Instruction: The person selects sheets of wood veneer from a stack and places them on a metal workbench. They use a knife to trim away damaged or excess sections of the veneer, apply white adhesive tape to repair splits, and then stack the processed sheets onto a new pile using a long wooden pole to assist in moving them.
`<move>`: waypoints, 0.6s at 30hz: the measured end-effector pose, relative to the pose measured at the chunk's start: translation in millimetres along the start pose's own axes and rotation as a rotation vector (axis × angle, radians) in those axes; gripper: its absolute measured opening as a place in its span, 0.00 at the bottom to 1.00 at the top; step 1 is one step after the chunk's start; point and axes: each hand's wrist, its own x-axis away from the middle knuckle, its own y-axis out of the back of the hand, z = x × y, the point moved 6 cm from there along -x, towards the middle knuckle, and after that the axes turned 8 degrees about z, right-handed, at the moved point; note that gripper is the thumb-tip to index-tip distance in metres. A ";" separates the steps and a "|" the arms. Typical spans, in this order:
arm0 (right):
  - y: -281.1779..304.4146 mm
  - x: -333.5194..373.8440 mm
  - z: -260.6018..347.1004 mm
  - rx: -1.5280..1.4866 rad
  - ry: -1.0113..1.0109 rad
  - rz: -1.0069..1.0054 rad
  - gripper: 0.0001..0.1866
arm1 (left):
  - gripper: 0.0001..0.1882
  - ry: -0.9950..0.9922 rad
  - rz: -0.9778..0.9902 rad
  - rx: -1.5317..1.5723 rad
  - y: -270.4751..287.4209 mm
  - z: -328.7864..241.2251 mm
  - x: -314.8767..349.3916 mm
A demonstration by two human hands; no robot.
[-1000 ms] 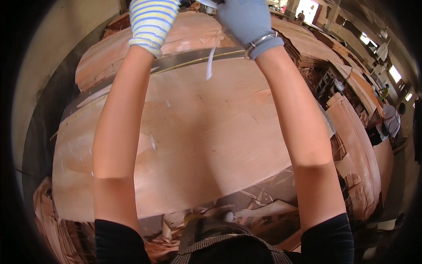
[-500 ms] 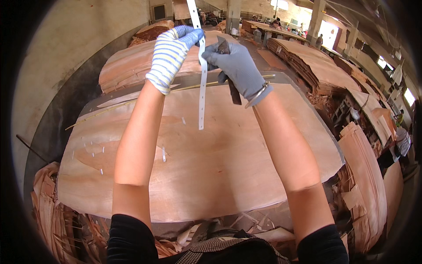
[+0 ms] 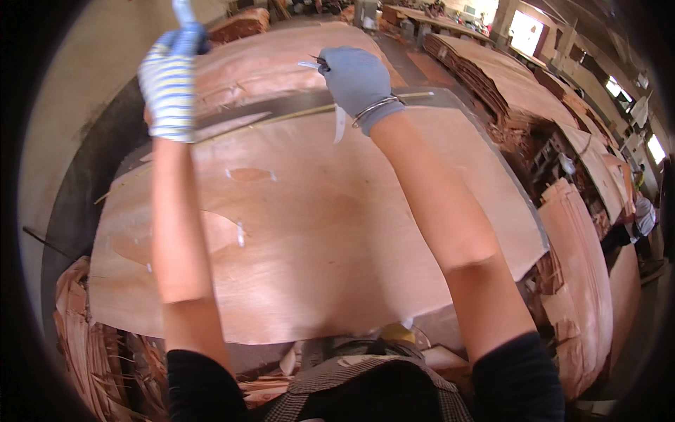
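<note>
- Two gloved hands work above one broad sheet of thin reddish wood veneer (image 3: 316, 232) lying flat on the bench in front of the person.
- One left hand in a blue-and-white striped knit glove (image 3: 169, 84) is raised at the far left edge, fingers closed around the upper end of a pale tape strip (image 3: 184, 10).
- One right hand in a grey glove (image 3: 355, 77) is curled shut around a small dark-handled cutting tool (image 3: 313, 63); a short piece of pale tape (image 3: 339, 123) hangs below it.
- Tape looks light, limp and sticky; best pinched by its ends.
- Veneer looks light, bendy and brittle at the edges, so I would lift it by two corners.
- Several more veneer stacks (image 3: 506, 77) stand behind and to the right.
</note>
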 end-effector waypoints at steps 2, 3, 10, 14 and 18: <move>-10.0 49.0 -50.7 -0.201 -0.047 0.094 0.07 | 0.17 0.107 0.128 0.058 -15.8 31.6 12.2; -23.0 89.6 -65.0 -0.526 -0.135 0.171 0.09 | 0.19 0.168 0.205 0.018 -19.8 40.7 27.1; 9.4 345.1 -170.1 -1.506 -0.870 0.422 0.07 | 0.16 0.645 0.507 0.025 -162.0 191.0 217.7; -3.0 397.2 -251.9 -1.422 -1.145 0.563 0.11 | 0.14 0.637 0.797 -0.274 -276.5 252.2 330.0; -65.4 436.2 -321.1 -1.280 -1.283 0.695 0.13 | 0.13 0.607 0.921 -0.343 -365.4 281.3 391.9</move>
